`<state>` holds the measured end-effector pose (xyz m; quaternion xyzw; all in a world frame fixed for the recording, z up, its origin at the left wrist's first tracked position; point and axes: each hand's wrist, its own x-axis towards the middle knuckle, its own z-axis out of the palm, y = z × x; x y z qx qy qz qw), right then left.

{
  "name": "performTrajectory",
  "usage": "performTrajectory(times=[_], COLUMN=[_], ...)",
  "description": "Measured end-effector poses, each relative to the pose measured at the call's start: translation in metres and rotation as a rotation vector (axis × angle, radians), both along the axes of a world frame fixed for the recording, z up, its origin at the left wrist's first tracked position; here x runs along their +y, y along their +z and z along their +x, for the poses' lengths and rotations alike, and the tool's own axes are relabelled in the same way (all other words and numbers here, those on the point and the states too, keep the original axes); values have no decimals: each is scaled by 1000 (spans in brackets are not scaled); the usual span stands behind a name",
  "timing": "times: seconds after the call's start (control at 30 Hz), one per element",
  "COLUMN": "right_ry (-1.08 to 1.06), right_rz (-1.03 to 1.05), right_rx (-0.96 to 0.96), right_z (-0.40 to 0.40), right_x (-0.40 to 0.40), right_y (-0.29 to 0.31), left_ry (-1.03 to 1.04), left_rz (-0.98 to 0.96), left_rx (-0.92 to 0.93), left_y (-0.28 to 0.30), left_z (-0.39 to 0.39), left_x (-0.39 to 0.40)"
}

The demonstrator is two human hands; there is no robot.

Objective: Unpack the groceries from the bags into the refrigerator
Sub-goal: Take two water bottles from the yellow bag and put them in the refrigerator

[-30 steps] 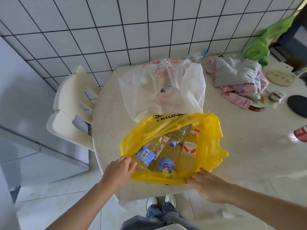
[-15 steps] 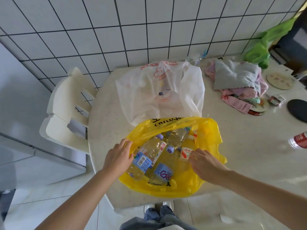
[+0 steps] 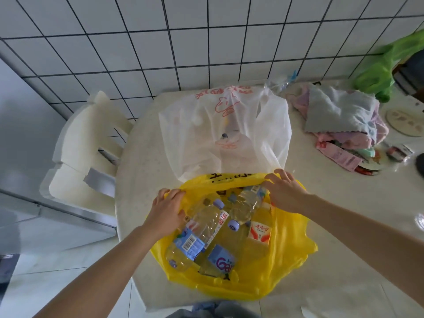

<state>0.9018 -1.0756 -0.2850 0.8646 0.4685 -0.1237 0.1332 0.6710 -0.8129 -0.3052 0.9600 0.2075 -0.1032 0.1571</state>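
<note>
Just right of the left hand (image 3: 166, 208), which pinches the yellow bag (image 3: 286, 260) rim, a bottle (image 3: 197, 232) lies cap-far; right hand (image 3: 284, 191) grips the far rim.

White chair (image 3: 87, 145) beside table (image 3: 344, 203); folded cloths (image 3: 339, 113) on it.

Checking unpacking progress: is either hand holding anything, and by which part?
Both hold the yellow bag by its rim: left hand left edge, right hand far edge.
</note>
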Motion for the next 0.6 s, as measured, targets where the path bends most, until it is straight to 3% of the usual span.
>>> performTrajectory(times=[0.27, 0.47, 0.6], right_ry=[-101, -171, -154], right_rz=[16, -59, -2], right_rx=[156, 260, 254], right_z=[35, 54, 50], right_x=[20, 19, 15], right_y=[-16, -25, -19], left_ry=[132, 295, 359], left_rz=[-82, -213, -288], left_rx=[11, 148, 43], left_y=[-8, -20, -17], left_z=[30, 30, 26], left_x=[24, 27, 28])
